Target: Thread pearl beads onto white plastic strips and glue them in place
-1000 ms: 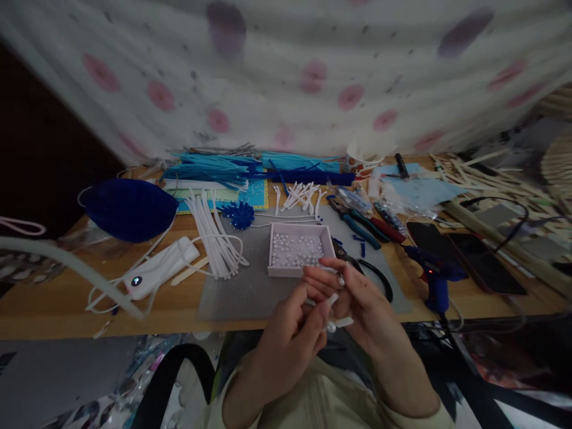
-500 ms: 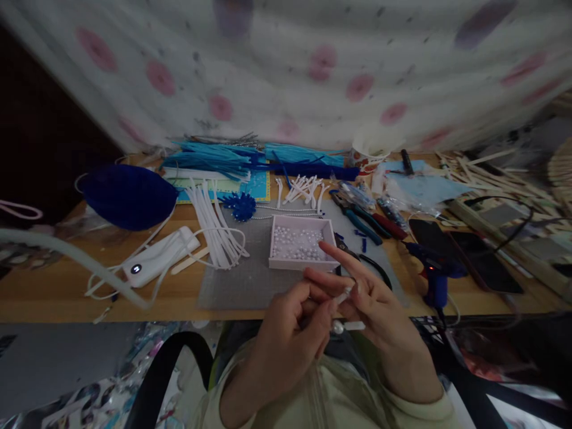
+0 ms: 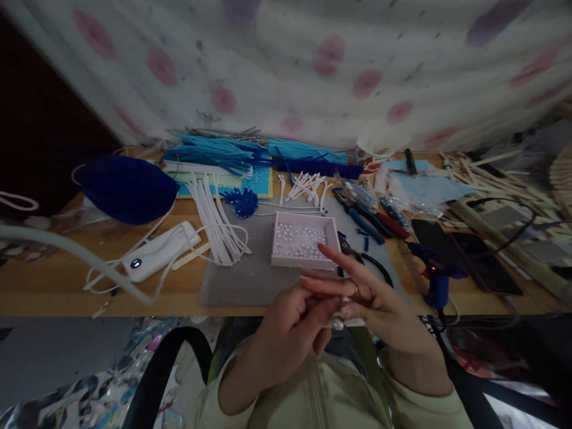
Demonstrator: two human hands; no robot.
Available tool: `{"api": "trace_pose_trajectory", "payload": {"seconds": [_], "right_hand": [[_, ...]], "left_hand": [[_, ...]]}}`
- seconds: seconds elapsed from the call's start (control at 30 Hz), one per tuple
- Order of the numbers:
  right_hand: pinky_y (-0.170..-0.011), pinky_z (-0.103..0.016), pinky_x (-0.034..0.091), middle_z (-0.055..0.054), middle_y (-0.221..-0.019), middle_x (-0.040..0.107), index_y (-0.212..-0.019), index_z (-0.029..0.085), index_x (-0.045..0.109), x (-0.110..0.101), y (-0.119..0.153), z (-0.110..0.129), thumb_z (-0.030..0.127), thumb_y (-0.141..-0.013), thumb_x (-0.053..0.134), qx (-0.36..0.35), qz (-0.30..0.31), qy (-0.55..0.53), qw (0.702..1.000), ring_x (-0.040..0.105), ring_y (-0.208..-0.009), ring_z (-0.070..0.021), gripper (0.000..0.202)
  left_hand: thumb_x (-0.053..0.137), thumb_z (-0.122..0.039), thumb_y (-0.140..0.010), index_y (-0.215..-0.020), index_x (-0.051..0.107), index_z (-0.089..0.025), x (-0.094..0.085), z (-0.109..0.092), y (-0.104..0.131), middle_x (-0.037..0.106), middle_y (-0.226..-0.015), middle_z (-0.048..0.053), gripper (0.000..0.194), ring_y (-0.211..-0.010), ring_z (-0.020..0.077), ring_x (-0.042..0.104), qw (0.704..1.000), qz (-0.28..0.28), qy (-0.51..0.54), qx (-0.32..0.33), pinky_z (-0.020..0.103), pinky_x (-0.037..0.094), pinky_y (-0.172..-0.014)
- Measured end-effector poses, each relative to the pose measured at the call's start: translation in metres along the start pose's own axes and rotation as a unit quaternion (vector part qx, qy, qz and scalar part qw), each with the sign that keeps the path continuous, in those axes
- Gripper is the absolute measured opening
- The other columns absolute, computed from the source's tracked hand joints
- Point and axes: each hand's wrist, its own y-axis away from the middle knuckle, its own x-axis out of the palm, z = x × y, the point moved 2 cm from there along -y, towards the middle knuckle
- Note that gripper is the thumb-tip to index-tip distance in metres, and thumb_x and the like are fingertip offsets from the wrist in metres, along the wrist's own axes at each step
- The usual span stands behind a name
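My left hand is closed, its thumb and fingers pinching a short white pipe cleaner piece in front of my body. A pearl bead shows at that piece, just below the fingertips. My right hand meets the left one from the other side, thumb pinched against the work, while the index finger points out over the bead box. Much of the held piece is hidden by the fingers. Just beyond the hands stands a pale pink box with loose pearl beads inside.
Behind the box lie white pieces with pearly tips and a blue tinsel-like flower. White pipe cleaners and a white device sit left. To the right are pliers, a blue glue gun and phones.
My hands have drawn closer together, and the right fingers have folded over the left fingertips. The white piece that stuck up between them is now mostly covered. The view has shifted slightly.
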Motion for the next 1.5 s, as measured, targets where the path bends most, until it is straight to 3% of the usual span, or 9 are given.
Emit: {"api": "trace_pose_trajectory", "payload": {"seconds": [0.17, 0.37, 0.47, 0.57, 0.63, 0.9, 1.07, 1.2, 1.5], "right_hand": [[-0.125, -0.05, 0.031, 0.001, -0.131, 0.074, -0.147, 0.048, 0.051, -0.001, -0.006, -0.005, 0.031, -0.096, 0.071, -0.016, 0.019, 0.041, 0.999, 0.049, -0.145, -0.018, 0.057], [-0.118, -0.048, 0.042, -0.001, -0.143, 0.067, -0.15, 0.047, 0.049, -0.005, -0.008, -0.015, 0.041, -0.097, 0.067, -0.01, 0.015, 0.031, 0.999, 0.051, -0.144, -0.021, 0.056], [-0.114, -0.048, 0.047, -0.006, -0.146, 0.065, -0.143, 0.041, 0.058, -0.008, -0.005, -0.019, 0.049, -0.098, 0.063, -0.072, -0.099, 0.03, 0.992, 0.056, -0.14, -0.0248, 0.046], [-0.109, -0.032, 0.051, -0.002, -0.135, 0.069, -0.117, 0.037, 0.072, -0.009, 0.002, -0.021, 0.037, -0.093, 0.073, -0.179, -0.245, 0.075, 0.95, 0.059, -0.134, -0.0193, 0.025], [-0.105, -0.023, 0.051, -0.002, -0.126, 0.068, -0.106, 0.034, 0.074, -0.007, 0.005, -0.022, 0.031, -0.089, 0.078, -0.19, -0.273, 0.126, 0.935, 0.061, -0.127, -0.0155, 0.017], [-0.09, -0.027, 0.057, -0.005, -0.113, 0.069, -0.094, 0.026, 0.073, 0.001, 0.001, -0.023, 0.031, -0.089, 0.076, -0.137, -0.271, 0.213, 0.929, 0.068, -0.103, -0.0179, 0.007], [-0.087, -0.03, 0.058, -0.007, -0.109, 0.073, -0.085, 0.023, 0.074, 0.003, 0.001, -0.021, 0.033, -0.089, 0.074, -0.117, -0.284, 0.208, 0.929, 0.071, -0.098, -0.0201, 0.011], [-0.083, -0.031, 0.058, -0.008, -0.102, 0.075, -0.085, 0.023, 0.076, 0.005, 0.001, -0.019, 0.036, -0.086, 0.077, -0.122, -0.29, 0.205, 0.927, 0.071, -0.093, -0.0214, 0.013], [-0.075, -0.027, 0.056, -0.005, -0.09, 0.076, -0.084, 0.023, 0.075, 0.011, -0.001, -0.017, 0.036, -0.087, 0.079, -0.138, -0.284, 0.184, 0.931, 0.07, -0.083, -0.0183, 0.014]], "left_hand": [[0.06, -0.06, -0.095, -0.093, 0.075, -0.015, -0.003, 0.008, -0.006, 0.048, -0.049, -0.007, 0.047, -0.041, 0.0069, 0.036, 0.998, 0.039, 0.049, -0.019, 0.022, 0.024, -0.042], [0.066, -0.07, -0.085, -0.093, 0.066, -0.017, -0.003, 0.016, -0.013, 0.048, -0.043, -0.009, 0.053, -0.036, 0.0067, 0.031, 0.995, 0.011, 0.09, -0.043, 0.022, 0.022, -0.04], [0.068, -0.068, -0.085, -0.096, 0.057, -0.021, -0.003, 0.019, -0.016, 0.05, -0.044, -0.011, 0.049, -0.037, 0.0069, 0.031, 0.991, -0.044, 0.119, -0.03, 0.021, 0.023, -0.041], [0.064, -0.065, -0.091, -0.094, 0.055, -0.022, -0.004, 0.021, -0.018, 0.053, -0.052, -0.009, 0.044, -0.045, 0.0076, 0.037, 0.988, -0.108, 0.11, -0.001, 0.02, 0.029, -0.048], [0.062, -0.062, -0.094, -0.096, 0.057, -0.021, -0.003, 0.022, -0.016, 0.057, -0.059, -0.007, 0.041, -0.052, 0.0089, 0.044, 0.988, -0.118, 0.098, 0.017, 0.021, 0.035, -0.054], [0.06, -0.054, -0.099, -0.108, 0.063, -0.023, -0.001, 0.021, -0.003, 0.066, -0.099, 0.002, 0.032, -0.087, 0.0167, 0.056, 0.992, -0.115, 0.017, 0.044, 0.029, 0.046, -0.086], [0.061, -0.053, -0.098, -0.098, 0.063, -0.022, -0.002, 0.019, -0.003, 0.057, -0.082, -0.003, 0.031, -0.071, 0.0136, 0.046, 0.992, -0.118, -0.011, 0.034, 0.026, 0.044, -0.076], [0.066, -0.055, -0.094, -0.089, 0.061, -0.02, -0.001, 0.017, -0.003, 0.058, -0.078, -0.003, 0.035, -0.072, 0.0127, 0.049, 0.99, -0.136, -0.004, 0.029, 0.024, 0.043, -0.072], [0.068, -0.064, -0.088, -0.082, 0.059, -0.019, 0.0, 0.012, -0.001, 0.043, -0.061, -0.009, 0.046, -0.054, 0.009, 0.032, 0.988, -0.151, -0.014, 0.033, 0.023, 0.027, -0.051]]}}
